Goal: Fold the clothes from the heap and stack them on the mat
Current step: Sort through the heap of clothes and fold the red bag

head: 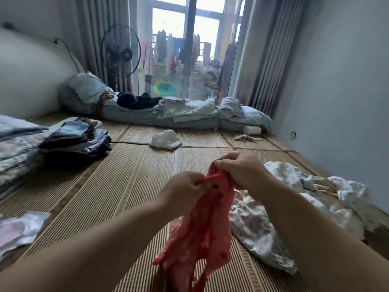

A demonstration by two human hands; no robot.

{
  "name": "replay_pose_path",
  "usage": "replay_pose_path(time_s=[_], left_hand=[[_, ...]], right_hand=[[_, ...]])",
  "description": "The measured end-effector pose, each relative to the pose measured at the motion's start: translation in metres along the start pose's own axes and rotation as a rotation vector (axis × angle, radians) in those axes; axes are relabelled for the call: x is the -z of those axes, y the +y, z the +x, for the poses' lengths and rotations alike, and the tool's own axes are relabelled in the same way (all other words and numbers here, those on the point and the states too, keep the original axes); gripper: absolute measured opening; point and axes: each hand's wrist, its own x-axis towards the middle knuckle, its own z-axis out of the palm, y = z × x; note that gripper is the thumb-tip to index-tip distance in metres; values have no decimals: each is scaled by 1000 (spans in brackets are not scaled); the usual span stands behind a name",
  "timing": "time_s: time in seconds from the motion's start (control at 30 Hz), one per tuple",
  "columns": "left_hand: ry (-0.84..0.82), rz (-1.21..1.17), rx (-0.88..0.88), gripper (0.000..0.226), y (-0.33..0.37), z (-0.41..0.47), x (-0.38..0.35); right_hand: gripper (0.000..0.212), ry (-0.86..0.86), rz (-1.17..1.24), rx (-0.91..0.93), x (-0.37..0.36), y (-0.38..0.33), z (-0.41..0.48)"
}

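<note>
Left hand (187, 186) and right hand (240, 167) pinching red garment (208, 224), hem cut off, perhaps lace

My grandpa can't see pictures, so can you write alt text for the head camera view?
The left hand and right hand pinch the top of a red garment, holding it up over a mat. A heap of pale clothes lies to the right, and folded stacks sit to the left.

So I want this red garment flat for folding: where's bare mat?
The widest bare mat lies left of the red garment, between the dark folded stack and the floral piece. A narrower strip runs beyond it, before the white cloth. The right side is crowded by the heap.
</note>
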Motion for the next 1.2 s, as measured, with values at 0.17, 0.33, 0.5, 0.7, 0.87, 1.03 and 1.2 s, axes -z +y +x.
replay_pose_path(time_s=[0.17, 0.33, 0.5, 0.7, 0.87, 1.03, 1.2], left_hand=[[25, 57, 91, 22, 14, -8, 53], [18, -63, 125, 23, 28, -12, 77], [-141, -61, 116, 19, 30, -13, 59], [-70, -58, 10, 19, 17, -10, 51], [-178, 389, 82, 24, -25, -25, 66], [23, 289, 288, 15, -48, -30, 104], [226, -69, 500, 12, -29, -22, 125]], right_hand=[[38, -315, -17, 24, 9, -2, -17], [12, -264, -166, 63, 1, 3, -20], [58, -450, -14, 89, -12, -6, -28], [7, -227, -5, 212, -28, -19, -31], [22, -79, 291, 104, 7, -24, -24], [11, 91, 207, 74, 37, -17, -16], [7, 118, 13, 142, 38, -5, -14]])
